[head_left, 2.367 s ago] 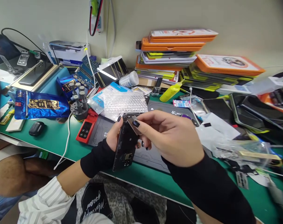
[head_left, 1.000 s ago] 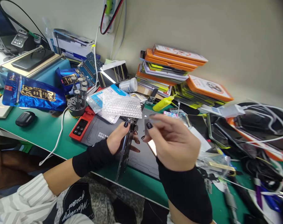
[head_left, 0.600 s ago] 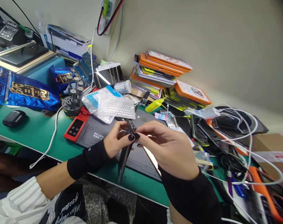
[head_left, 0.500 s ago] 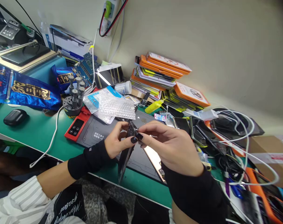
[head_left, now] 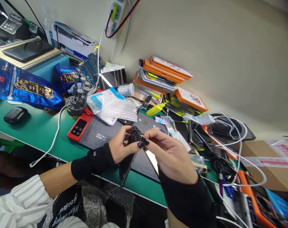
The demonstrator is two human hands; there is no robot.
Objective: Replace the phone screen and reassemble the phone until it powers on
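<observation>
1. Phone (head_left: 125, 166), dark, tilted nearly edge-on, raised above the counter's near edge. Clock directions below are taken from it, twelve pointing towards the wall.
2. Left hand (head_left: 121, 149), black wristband; fingers grasping the phone, thumb near its upper end.
3. Right hand (head_left: 173, 155), at three o'clock, black sleeve; thumb and forefinger drawn together at the phone's upper end. What lies between them is hidden; cannot tell whether they grasp it.
4. Counter (head_left: 45, 128), green, heavily covered, with a dark grey mat (head_left: 141, 167) behind and below the phone.
5. Red device (head_left: 79, 126) with four buttons, ten o'clock, beside the mat.
6. Round grey stand (head_left: 74, 107) with upright pegs, between ten and eleven.
7. Blue pouch (head_left: 32, 87), gold lettering, ten o'clock; black case (head_left: 15, 115) in front of it.
8. Bubble wrap (head_left: 120, 109), twelve o'clock; yellow bottle (head_left: 155, 109), one o'clock, lying down.
9. Orange-and-white boxes (head_left: 167, 69), stacked, one o'clock, near the wall.
10. Cardboard box (head_left: 253, 150), taped, three o'clock, beyond looped white cables (head_left: 240, 139).
11. Wall (head_left: 224, 63), pale and plain, with a power strip (head_left: 120, 14) high at twelve.
</observation>
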